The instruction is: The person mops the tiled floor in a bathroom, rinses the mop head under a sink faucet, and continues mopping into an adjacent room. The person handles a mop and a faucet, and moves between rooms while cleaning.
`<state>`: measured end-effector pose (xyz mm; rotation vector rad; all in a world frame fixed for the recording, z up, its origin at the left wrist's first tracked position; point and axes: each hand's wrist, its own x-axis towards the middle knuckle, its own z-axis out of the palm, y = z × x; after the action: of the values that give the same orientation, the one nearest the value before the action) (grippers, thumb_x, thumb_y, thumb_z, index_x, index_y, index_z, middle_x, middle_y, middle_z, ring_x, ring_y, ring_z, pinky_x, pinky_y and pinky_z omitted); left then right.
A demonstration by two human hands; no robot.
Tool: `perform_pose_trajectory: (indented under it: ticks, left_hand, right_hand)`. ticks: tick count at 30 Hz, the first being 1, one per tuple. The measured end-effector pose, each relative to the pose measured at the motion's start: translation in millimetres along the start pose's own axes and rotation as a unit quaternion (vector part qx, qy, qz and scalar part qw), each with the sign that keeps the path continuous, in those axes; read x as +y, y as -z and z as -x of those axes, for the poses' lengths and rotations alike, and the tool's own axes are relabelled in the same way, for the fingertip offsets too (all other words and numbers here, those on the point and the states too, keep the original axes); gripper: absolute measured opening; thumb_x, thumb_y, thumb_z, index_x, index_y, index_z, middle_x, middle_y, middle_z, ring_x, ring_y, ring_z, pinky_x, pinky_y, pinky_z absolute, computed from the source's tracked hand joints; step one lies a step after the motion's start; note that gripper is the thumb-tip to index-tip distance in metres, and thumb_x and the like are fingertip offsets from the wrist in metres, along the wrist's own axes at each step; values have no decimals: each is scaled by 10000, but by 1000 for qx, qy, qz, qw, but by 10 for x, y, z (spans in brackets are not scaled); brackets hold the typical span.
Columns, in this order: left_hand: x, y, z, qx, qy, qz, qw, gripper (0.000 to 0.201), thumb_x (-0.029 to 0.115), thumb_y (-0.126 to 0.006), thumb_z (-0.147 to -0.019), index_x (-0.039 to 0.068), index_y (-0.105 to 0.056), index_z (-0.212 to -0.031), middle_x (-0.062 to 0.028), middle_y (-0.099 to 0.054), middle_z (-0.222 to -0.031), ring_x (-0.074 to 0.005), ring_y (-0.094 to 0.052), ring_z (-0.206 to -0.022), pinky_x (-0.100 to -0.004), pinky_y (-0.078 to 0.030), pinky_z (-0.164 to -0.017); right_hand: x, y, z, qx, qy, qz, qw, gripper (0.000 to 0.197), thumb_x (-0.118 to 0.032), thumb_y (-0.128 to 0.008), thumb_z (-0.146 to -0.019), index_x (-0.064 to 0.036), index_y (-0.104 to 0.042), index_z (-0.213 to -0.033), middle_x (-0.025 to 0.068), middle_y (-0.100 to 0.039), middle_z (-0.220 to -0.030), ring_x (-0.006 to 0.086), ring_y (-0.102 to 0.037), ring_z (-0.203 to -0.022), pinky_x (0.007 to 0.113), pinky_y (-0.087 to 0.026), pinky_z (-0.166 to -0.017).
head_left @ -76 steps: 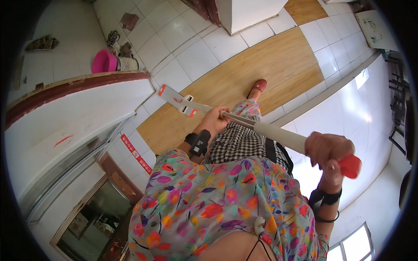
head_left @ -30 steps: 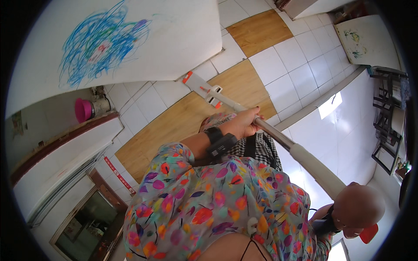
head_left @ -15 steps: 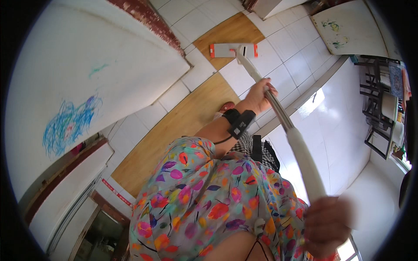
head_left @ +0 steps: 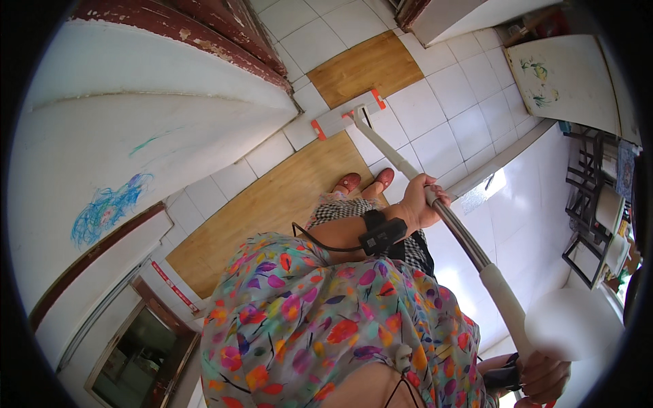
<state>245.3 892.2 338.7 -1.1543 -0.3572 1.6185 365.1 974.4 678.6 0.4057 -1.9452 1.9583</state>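
A flat mop with a long pale handle point(head_left: 503, 292) runs slantwise from the lower right up to the floor. My left hand point(head_left: 423, 202) is closed around the middle of the pole, just above its bare metal section. At the upper end of the handle, my right hand point(head_left: 544, 377) grips it, close to the lower right rim. The grey mop head point(head_left: 332, 123) with orange ends lies tilted on the floor, across white tile and near the edge of a wood-look panel point(head_left: 272, 204).
A scribbled white wall point(head_left: 156, 163) with a chipped red-brown frame point(head_left: 197, 34) borders the left. Another wood-look panel point(head_left: 364, 68) lies beyond the mop head. A white refrigerator point(head_left: 561, 81) and dark chairs point(head_left: 585, 190) stand at right. My red shoes point(head_left: 349, 182) are below the mop head.
The mop head has come nearer and slightly left, turning from level to slanted. My left hand has moved down and a little right; my right hand has moved lower right.
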Motion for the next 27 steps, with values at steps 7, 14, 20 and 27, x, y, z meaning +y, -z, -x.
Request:
perform_pose_trajectory:
  ticks: [7, 14, 20, 27]
  left_hand:
    - [-57, -302, -265, 38, -39, -8, 998, 271, 110, -533, -795, 132, -337, -609, 28, -368, -592, -116, -390, -531, -245, -367, -517]
    - [-53, -412, -458, -18, -69, -10, 997, 290, 108, -528, -800, 141, -326, -594, 39, -355, -560, -99, -364, -505, -217, -362, -512]
    - [-7, -436, -725, -62, -17, 15, 998, 264, 123, -545, -810, 138, -380, -604, 35, -404, -589, -102, -416, -534, -235, -393, -557]
    - [-218, 25, -1323, 185, 55, -153, 969, 131, 134, -557, -841, 31, -477, -829, -85, -517, -775, -235, -581, -760, -462, -542, -784]
  right_hand:
    - [99, 551, -220, -132, -8, -26, 991, 265, -250, -499, -783, -104, -584, -580, 19, -530, -513, 154, -469, -434, 317, -393, -473]
    - [367, 863, -362, -187, 92, -99, 973, 285, -262, -507, -801, -101, -564, -572, 26, -544, -519, 166, -509, -454, 325, -407, -482]
    - [97, 1153, -210, -40, -52, 45, 997, 145, -240, -646, -771, -98, -629, -792, 53, -598, -751, 151, -567, -630, 316, -422, -533]
    - [-829, 1425, 364, 209, -656, 334, 645, 232, -160, -688, -774, -76, -659, -988, 75, -617, -792, 174, -591, -675, 340, -456, -564]
